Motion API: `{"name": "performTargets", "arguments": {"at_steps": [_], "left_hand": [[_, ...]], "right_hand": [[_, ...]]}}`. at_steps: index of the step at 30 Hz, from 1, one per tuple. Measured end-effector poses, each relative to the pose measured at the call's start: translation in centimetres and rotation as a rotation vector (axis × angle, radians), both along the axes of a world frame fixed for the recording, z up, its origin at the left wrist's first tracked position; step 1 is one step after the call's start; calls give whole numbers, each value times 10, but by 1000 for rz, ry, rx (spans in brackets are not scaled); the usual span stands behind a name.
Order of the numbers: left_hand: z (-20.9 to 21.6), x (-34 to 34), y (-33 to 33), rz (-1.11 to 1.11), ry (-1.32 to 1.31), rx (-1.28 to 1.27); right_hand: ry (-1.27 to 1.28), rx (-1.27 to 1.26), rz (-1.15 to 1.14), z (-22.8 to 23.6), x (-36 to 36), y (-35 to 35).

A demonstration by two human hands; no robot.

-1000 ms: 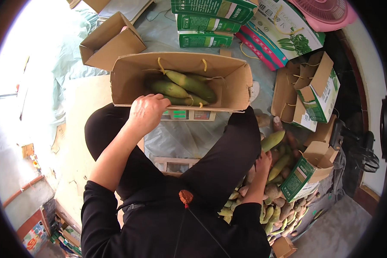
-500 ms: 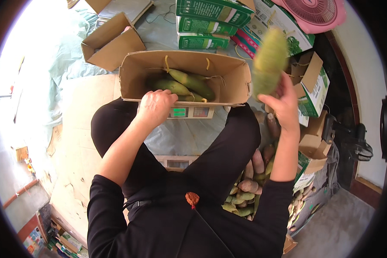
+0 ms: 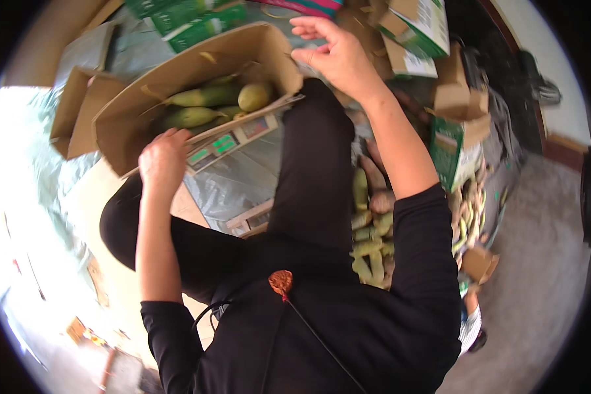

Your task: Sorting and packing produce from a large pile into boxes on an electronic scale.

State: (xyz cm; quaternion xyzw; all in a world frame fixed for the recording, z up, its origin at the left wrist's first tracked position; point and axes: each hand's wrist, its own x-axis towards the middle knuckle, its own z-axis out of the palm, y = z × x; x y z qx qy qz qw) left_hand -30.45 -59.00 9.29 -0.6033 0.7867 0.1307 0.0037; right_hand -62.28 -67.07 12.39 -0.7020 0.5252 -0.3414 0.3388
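Note:
An oblong cardboard box (image 3: 233,49) stands tilted across the view on a weighing scale (image 3: 248,129) with green-lit digits. Inside lie several green radishes (image 3: 207,96), one of them with its round end (image 3: 254,97) turned up. My left hand (image 3: 163,157) grips the near rim of the box at its left part, fingers over the edge. Beside the right end of the box, my right hand (image 3: 338,56) is raised with fingers apart, holding nothing.
Loose radishes (image 3: 373,230) are heaped right of my leg, with more farther right beside an open green carton (image 3: 448,148). Green cartons (image 3: 197,26) stand at the far side. A small open box (image 3: 79,111) sits at left. Part of another person (image 3: 469,328) shows at lower right.
The green radish in my right hand has been let go; another one now lies in the box. My view has turned, so the box appears slanted and farther left.

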Motion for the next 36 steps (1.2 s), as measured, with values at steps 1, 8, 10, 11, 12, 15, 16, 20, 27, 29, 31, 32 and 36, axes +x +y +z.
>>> {"name": "performTargets", "arguments": {"at_steps": [1,8,10,11,12,15,16,20,27,29,31,32,36], "left_hand": [[-3,0,0,35,32,46],[-4,-8,-2,-1,63,-41],[-1,-12,-4,14,18,31],[-2,-12,-4,-2,18,32],[-5,-12,-4,-7,36,2],[-8,-3,-5,-7,36,-21],[-9,-4,-6,-6,39,-14],[-6,-5,-1,31,14,-14],[1,-16,-6,39,63,8],[-1,-13,-4,49,85,10],[0,-8,-3,74,61,19],[2,-6,-2,74,34,8],[1,-4,-2,73,31,15]], "right_hand": [[-60,-32,-57,-9,-23,8],[22,342,-575,-87,-162,159],[165,372,-650,-117,-187,213],[297,333,-639,-129,-196,241],[306,482,-662,-142,-203,267],[627,713,-469,-178,-198,321],[554,649,-463,-196,-202,346],[566,701,-732,-243,-194,407],[440,814,-1410,-266,-240,491],[359,880,-1438,-276,-243,499],[477,1014,-1420,-279,-227,470],[571,1086,-1417,-273,-213,453],[594,1192,-1498,-249,-196,424]]}}
